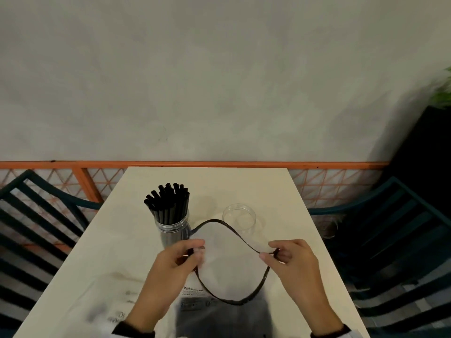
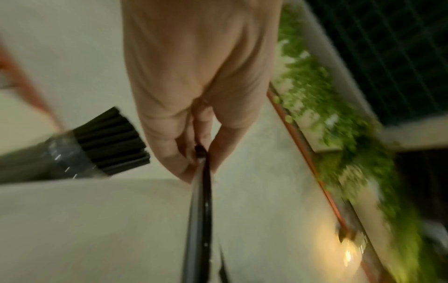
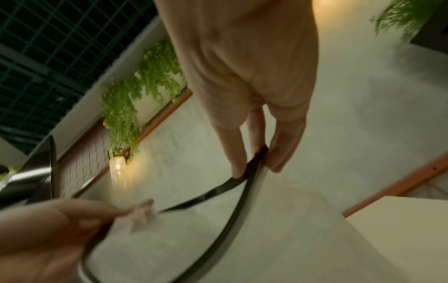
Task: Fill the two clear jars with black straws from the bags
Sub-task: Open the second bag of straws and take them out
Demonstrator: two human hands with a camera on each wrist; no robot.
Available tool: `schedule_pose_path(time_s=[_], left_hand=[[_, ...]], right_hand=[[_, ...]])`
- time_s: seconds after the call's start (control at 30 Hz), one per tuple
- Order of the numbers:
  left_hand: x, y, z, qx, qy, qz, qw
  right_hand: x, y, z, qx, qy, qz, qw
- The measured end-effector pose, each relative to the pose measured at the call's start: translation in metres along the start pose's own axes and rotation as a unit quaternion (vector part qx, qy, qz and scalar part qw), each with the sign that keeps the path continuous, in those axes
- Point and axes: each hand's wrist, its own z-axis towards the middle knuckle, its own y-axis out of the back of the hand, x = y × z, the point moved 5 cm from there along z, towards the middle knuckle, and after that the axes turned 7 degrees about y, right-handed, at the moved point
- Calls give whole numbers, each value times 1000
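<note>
Bag (image 1: 227, 284) mouth upward, toward jars

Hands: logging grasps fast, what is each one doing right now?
Left hand: fingers pinch the left side of the bag's black rim, pulling it open.
Right hand: fingers pinch the rim's right side.

Clear plastic jar packed with black straws (image 1: 168, 206) stands upright on the desk at 11 o'clock. Empty clear plastic jar (image 1: 239, 217) is upright at 1 o'clock, near it, apart. Clear plastic bag with black zip rim (image 1: 229, 267) at 6 o'clock, mouth held wide open.
</note>
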Motion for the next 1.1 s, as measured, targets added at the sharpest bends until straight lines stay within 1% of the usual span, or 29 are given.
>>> schedule_pose_path(time_s=[0.03, 0.07, 0.13, 0.17, 0.2, 0.23, 0.27, 0.3, 0.33, 0.37, 0.4, 0.43, 0.5, 0.53, 0.6, 0.63, 0.67, 0.7, 0.73, 0.77, 0.8, 0.83, 0.87, 0.9, 0.93, 0.97, 1.0, 1.07, 1.1], left_hand=[[5, -1, 1, 20, 33, -93, 995], [9, -2, 2, 43, 66, -186, 979], [16, -2, 4, 95, 122, -334, 930], [20, -1, 4, 119, 143, -376, 908], [24, -1, 4, 140, 158, -400, 892], [26, 0, 4, 154, 164, -417, 880], [28, 1, 4, 157, 166, -430, 873], [28, 2, 3, 153, 161, -435, 873], [28, 5, 3, 139, 147, -427, 881], [28, 7, 4, 118, 129, -401, 899], [28, 10, 4, 91, 112, -349, 926], [27, 13, 4, 59, 94, -278, 954], [24, 20, 4, -3, 45, -124, 991], [22, 24, 4, -33, 17, -49, 998], [19, 33, 7, -99, -29, 76, 992], [18, 37, 6, -126, -43, 116, 984], [18, 40, 6, -144, -46, 135, 979], [21, 41, 6, -152, -37, 139, 978], [26, 40, 6, -145, -19, 122, 982], [31, 38, 7, -125, 3, 81, 989], [37, 34, 8, -92, 27, 21, 995], [40, 28, 8, -50, 50, -44, 997], [42, 22, 8, -11, 75, -109, 991], [44, 17, 9, 25, 103, -171, 980], [45, 12, 8, 62, 132, -224, 964], [46, 7, 8, 94, 157, -268, 946], [46, 4, 7, 121, 179, -307, 927], [47, 0, 6, 158, 211, -372, 890], [48, -1, 6, 169, 218, -397, 876]], right_hand=[[-3, -4, 1, 14, -14, -29, 999], [-7, -6, 2, 23, -28, -48, 998], [-16, -8, 4, 35, -64, -25, 997], [-21, -9, 4, 41, -94, 23, 994], [-24, -12, 3, 52, -141, 103, 983], [-26, -17, 0, 66, -198, 210, 955], [-26, -21, -3, 79, -251, 310, 914], [-23, -22, -5, 86, -292, 391, 869], [-20, -21, -7, 95, -319, 451, 828], [-17, -19, -7, 104, -335, 496, 794], [-13, -15, -8, 117, -339, 529, 769], [-11, -12, -7, 125, -340, 549, 753], [-6, -8, -7, 143, -332, 558, 747], [-4, -8, -8, 155, -322, 557, 750], [-1, -7, -9, 174, -283, 533, 778], [0, -6, -9, 174, -262, 508, 802], [-1, -6, -10, 167, -237, 466, 836], [-4, -4, -10, 160, -204, 388, 884], [-8, -1, -9, 151, -161, 277, 935], [-12, 2, -6, 133, -114, 157, 972], [-12, 4, -5, 113, -73, 55, 989], [-14, 4, -4, 98, -49, -6, 994], [-17, 1, -4, 94, -45, -13, 994], [-21, -3, -4, 97, -60, 23, 993], [-23, -7, -5, 102, -98, 91, 986], [-25, -11, -6, 105, -148, 176, 967], [-26, -17, -8, 115, -203, 271, 934], [-27, -24, -10, 128, -296, 448, 834], [-28, -25, -10, 126, -322, 511, 787]])
